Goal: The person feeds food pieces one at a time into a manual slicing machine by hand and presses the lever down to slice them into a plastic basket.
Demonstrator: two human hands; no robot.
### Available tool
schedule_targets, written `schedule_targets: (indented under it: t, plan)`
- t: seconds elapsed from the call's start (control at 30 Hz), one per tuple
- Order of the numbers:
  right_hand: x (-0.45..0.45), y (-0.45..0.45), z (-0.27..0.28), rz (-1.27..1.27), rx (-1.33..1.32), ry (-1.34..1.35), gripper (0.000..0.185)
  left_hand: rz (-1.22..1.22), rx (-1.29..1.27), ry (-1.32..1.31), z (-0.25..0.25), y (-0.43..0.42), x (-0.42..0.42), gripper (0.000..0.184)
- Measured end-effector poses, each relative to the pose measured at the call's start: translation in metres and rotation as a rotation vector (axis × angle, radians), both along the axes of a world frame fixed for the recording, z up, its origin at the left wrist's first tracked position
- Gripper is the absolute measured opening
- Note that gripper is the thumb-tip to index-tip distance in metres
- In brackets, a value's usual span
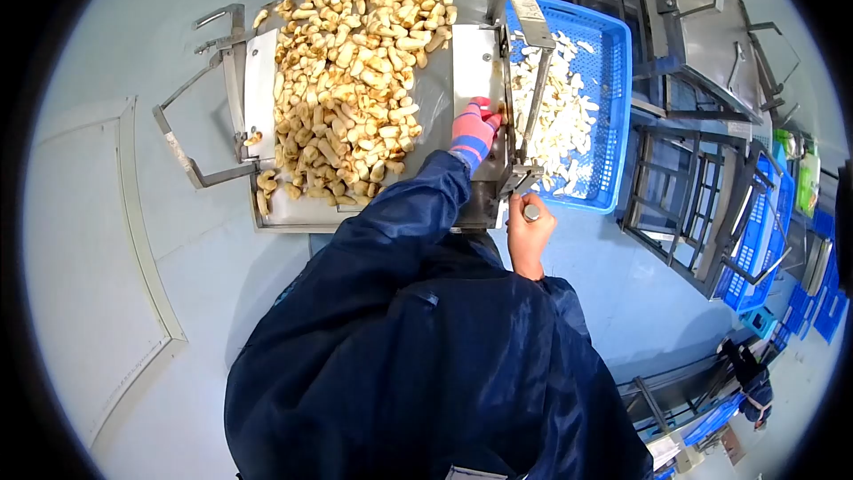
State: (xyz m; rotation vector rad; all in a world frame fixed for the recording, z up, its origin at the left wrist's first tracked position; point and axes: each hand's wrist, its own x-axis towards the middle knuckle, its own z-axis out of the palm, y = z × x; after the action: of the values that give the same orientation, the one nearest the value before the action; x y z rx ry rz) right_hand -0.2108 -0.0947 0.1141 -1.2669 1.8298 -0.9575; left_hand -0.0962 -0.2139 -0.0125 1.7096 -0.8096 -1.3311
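My left hand [475, 132], in a pink and blue striped glove, is at the right edge of a white cutting board [475, 62], its fingers curled beside the blade of a metal lever cutter [536, 93]. Whatever those fingers hold is hidden. Bare and closed, my right hand [530, 240] grips the cutter's handle [531, 212] at its near end. Left of the board, a heap of knobbly, yellowish-brown elongated food pieces [355, 80] lies on a steel tray table [435, 93]. Pale cut slices [569, 116] are spread in a blue plastic basket [613, 107] beyond the blade.
A second lever cutter [233, 80] with a white board [260, 80] is fixed at the table's left side. Steel racks [680, 196] stand to the right, with another blue basket [769, 231] beside them. A pale door panel [89, 258] is at far left.
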Motion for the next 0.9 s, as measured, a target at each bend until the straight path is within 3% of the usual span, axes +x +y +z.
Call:
schedule_targets:
  t: [0.1, 0.23, 0.3, 0.37, 0.47, 0.57, 0.6, 0.7, 0.73, 0.83, 0.9]
  plan:
    - [0.000, 0.001, -0.001, 0.013, -0.014, 0.032, 0.023, -0.163, -0.093, -0.176, 0.017, 0.002, 0.005, 0.037]
    - [-0.010, 0.022, -0.060, 0.049, -0.032, 0.047, 0.023, -0.097, -0.075, -0.009, -0.020, 0.005, -0.002, 0.036]
    - [-0.015, 0.027, -0.076, 0.070, -0.007, -0.005, 0.023, -0.153, -0.066, -0.124, -0.005, 0.005, 0.001, 0.035]
    - [-0.010, 0.020, -0.056, 0.037, -0.021, 0.020, 0.023, -0.189, -0.042, -0.176, 0.012, 0.005, 0.004, 0.035]
    - [-0.002, 0.009, -0.017, -0.004, 0.013, -0.001, 0.023, -0.196, -0.104, -0.129, -0.001, 0.006, 0.003, 0.036]
    - [-0.016, 0.030, -0.084, 0.055, -0.027, -0.007, 0.025, -0.256, -0.021, -0.146, 0.021, 0.000, 0.006, 0.035]
    - [-0.016, 0.030, -0.086, 0.055, -0.043, -0.005, 0.025, -0.254, -0.026, -0.133, 0.002, -0.001, 0.005, 0.036]
    - [0.000, 0.008, -0.018, -0.035, -0.019, 0.008, 0.024, -0.189, -0.172, 0.024, -0.036, 0.001, 0.002, 0.036]
    - [0.000, 0.006, -0.012, 0.019, -0.050, 0.049, 0.029, -0.225, -0.145, -0.078, -0.006, 0.000, 0.006, 0.038]
    - [-0.012, 0.031, -0.088, -0.016, -0.020, -0.034, 0.027, -0.326, -0.068, -0.073, 0.001, -0.006, 0.011, 0.037]
    - [-0.015, 0.029, -0.087, 0.023, -0.074, 0.034, 0.028, -0.311, -0.104, 0.009, -0.020, -0.009, 0.011, 0.034]
